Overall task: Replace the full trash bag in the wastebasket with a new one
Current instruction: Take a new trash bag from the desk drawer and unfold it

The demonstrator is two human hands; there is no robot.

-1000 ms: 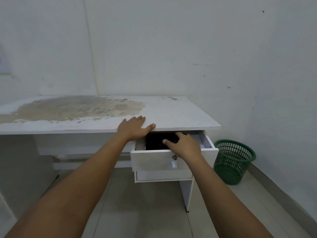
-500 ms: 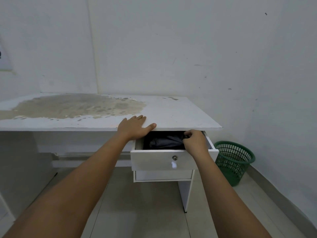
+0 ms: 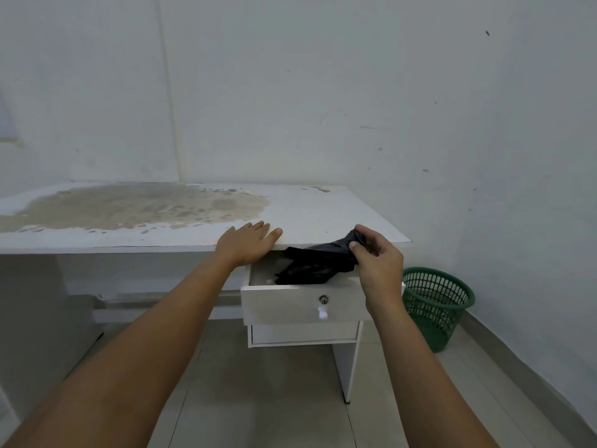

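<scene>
Tabletop (image 3: 323, 208): white, worn; a large brownish patch where the surface had peeled covered its left and middle part, reaching almost to the front edge. Right part bare white.

Left hand (image 3: 247, 242): lay palm down at the front edge of the tabletop, just left of the drawer opening. Fingers (image 3: 258, 227) were spread flat and open on the surface, thumb (image 3: 276, 233) pointing right along the edge. Nothing was held.

Drawer (image 3: 303, 305): top drawer under the right end of the tabletop, pulled out. Its white front carried a round lock (image 3: 323, 299) with a pale pull just below. A second, closed drawer front (image 3: 305, 333) sat beneath it.

Trash bag (image 3: 318, 261): black, folded and crumpled. Its lower end was inside the open drawer toward the front; its upper end rose to the right, above the drawer rim, to about the level of the tabletop's front edge.

Right hand (image 3: 378, 260): over the right end of the drawer, fingers closed in a pinch on the upper end of the trash bag, thumb and forefinger clamping the plastic.

Wastebasket (image 3: 436, 305): green, open-mesh plastic, upright on the tiled floor (image 3: 265, 399) right of the desk, close to the wall (image 3: 517, 189). No liner showed on its rim. Well apart from the bag.
</scene>
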